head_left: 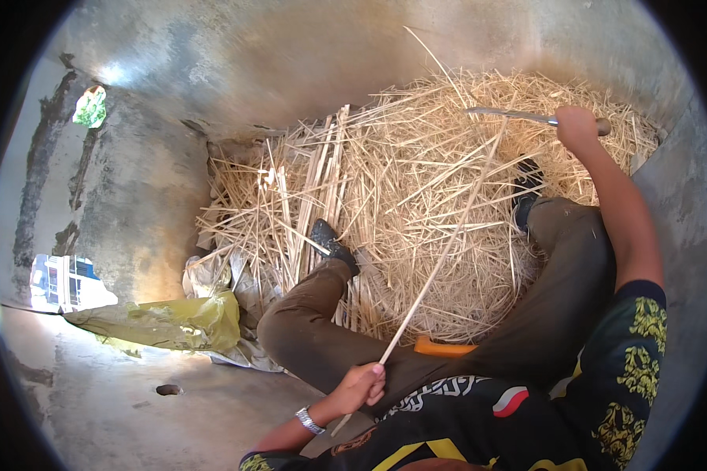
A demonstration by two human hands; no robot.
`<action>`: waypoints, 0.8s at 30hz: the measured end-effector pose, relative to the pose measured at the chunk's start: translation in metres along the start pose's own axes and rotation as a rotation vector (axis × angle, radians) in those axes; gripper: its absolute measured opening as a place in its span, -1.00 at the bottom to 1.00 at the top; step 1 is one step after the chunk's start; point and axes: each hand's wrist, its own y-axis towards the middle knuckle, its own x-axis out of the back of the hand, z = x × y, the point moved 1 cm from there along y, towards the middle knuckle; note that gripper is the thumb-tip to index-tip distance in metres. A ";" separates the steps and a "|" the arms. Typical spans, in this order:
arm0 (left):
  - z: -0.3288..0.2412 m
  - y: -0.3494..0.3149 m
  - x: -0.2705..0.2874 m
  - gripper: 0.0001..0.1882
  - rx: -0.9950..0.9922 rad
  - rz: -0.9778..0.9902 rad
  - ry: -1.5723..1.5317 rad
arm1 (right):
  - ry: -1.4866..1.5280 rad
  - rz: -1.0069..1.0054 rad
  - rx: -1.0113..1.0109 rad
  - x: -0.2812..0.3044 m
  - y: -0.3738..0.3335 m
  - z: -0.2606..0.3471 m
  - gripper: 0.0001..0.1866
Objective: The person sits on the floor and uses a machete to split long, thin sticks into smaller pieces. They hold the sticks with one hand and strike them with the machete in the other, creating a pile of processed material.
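My left hand (359,388), a metal watch on its wrist, is closed around the lower part of a long thin bamboo strip (441,263). The strip slants up and away to the right across my lap, over the shavings. My right hand (577,129) is stretched out to the far right, gripping a knife (518,115) by its wooden handle. Its long blade points left. The strip's far end lies near the blade; whether they touch I cannot tell. Under both spreads a thick heap of pale shavings (432,180).
Several longer split strips (326,169) lie left of the heap. My dark shoes (334,243) rest among the shavings. An orange piece (440,347) shows between my legs. A yellow plastic sheet (204,320) lies at left, beside a concrete wall (141,212) with openings.
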 end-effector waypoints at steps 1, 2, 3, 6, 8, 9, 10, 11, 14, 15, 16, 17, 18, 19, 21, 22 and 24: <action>-0.005 -0.004 0.001 -0.58 0.030 -0.006 -0.023 | 0.038 -0.049 0.018 0.004 -0.001 0.007 -0.87; -0.005 -0.011 0.000 -0.58 0.067 -0.021 -0.049 | 0.082 -0.091 0.043 0.010 -0.008 0.016 -0.88; -0.002 -0.015 -0.002 -0.58 0.060 -0.028 -0.074 | 0.126 -0.133 0.067 0.018 -0.016 0.025 -0.88; 0.003 -0.018 0.001 -0.58 0.054 -0.067 -0.099 | 0.219 -0.389 0.314 0.036 -0.032 0.044 -0.86; 0.009 -0.025 0.001 -0.57 0.058 -0.097 -0.061 | 0.208 -0.606 0.528 0.025 -0.020 0.041 -0.85; 0.010 -0.026 -0.001 -0.57 0.059 -0.113 -0.045 | 0.276 -0.429 0.281 0.019 -0.010 0.028 -0.84; 0.009 -0.029 -0.006 -0.56 0.050 -0.164 0.028 | 0.346 -0.240 0.044 0.030 -0.011 0.024 -0.83; 0.003 -0.026 -0.012 -0.56 0.027 -0.190 0.116 | 0.398 -0.062 -0.217 0.038 -0.011 0.008 -0.82; 0.002 -0.021 -0.015 -0.55 0.020 -0.182 0.212 | 0.289 0.011 -0.164 -0.002 -0.004 -0.004 -0.83; 0.004 -0.019 -0.015 -0.54 0.029 -0.164 0.216 | 0.229 0.005 -0.118 -0.003 -0.007 -0.002 -0.82; 0.001 -0.019 -0.011 -0.54 0.050 -0.156 0.187 | 0.181 -0.047 -0.045 -0.002 -0.011 0.003 -0.83; 0.002 -0.022 -0.007 -0.54 0.074 -0.152 0.146 | 0.216 -0.010 -0.042 0.009 -0.022 0.013 -0.84; 0.003 -0.029 -0.007 -0.54 0.100 -0.155 0.103 | 0.254 0.029 -0.033 0.027 -0.035 0.026 -0.84; 0.004 -0.030 -0.007 -0.54 0.099 -0.151 0.096 | 0.291 0.059 -0.036 0.039 -0.042 0.030 -0.85; 0.003 -0.028 -0.007 -0.53 0.084 -0.135 0.093 | 0.180 -0.116 0.253 0.024 -0.037 0.050 -0.85; 0.002 -0.030 -0.010 -0.53 0.060 -0.149 0.135 | 0.126 -0.203 0.402 0.019 -0.034 0.058 -0.84; 0.002 -0.034 -0.018 -0.53 0.017 -0.168 0.212 | 0.155 -0.142 0.218 0.011 -0.018 0.035 -0.85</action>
